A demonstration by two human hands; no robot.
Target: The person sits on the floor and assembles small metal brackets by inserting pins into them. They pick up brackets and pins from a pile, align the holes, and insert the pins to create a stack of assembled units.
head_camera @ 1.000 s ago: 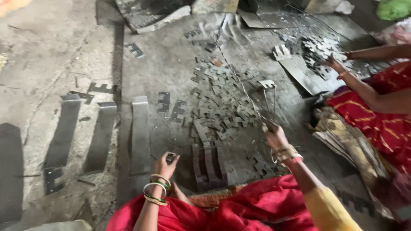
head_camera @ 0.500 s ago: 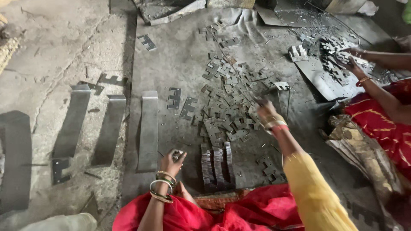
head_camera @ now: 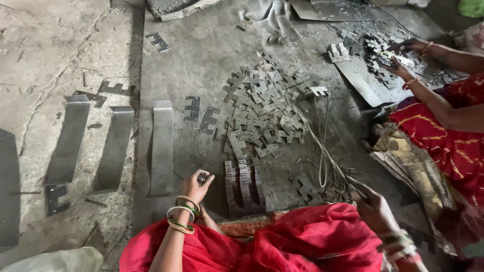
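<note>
Left hand: the left hand (head_camera: 195, 185) is raised just above the floor (head_camera: 212, 45), near its front edge; its grip is pinched on a small metal piece (head_camera: 203, 176), kept between the fingertips so that it can be turned or set down.
Right hand: the right hand (head_camera: 374, 207) is near the front right of the floor, with its grip closed around the near end of a bundle of thin wire (head_camera: 322, 146); the wire runs away from the hand toward the loose pile.
Stacked plates: a ribbed stack of plates (head_camera: 245, 187) is stood on edge between the two hands, just beside the left hand, packed face to face, apparently so that the pieces stay aligned.
Loose pile: notched flat plates (head_camera: 264, 108) are heaped at mid-floor, within reach of both hands.
Bent strips: three long strips (head_camera: 162, 146) are laid side by side toward the left edge, well apart from the pile.
Co-worker: another person's hands (head_camera: 401, 58) are seen at the far right corner, over a separate scatter of parts.
</note>
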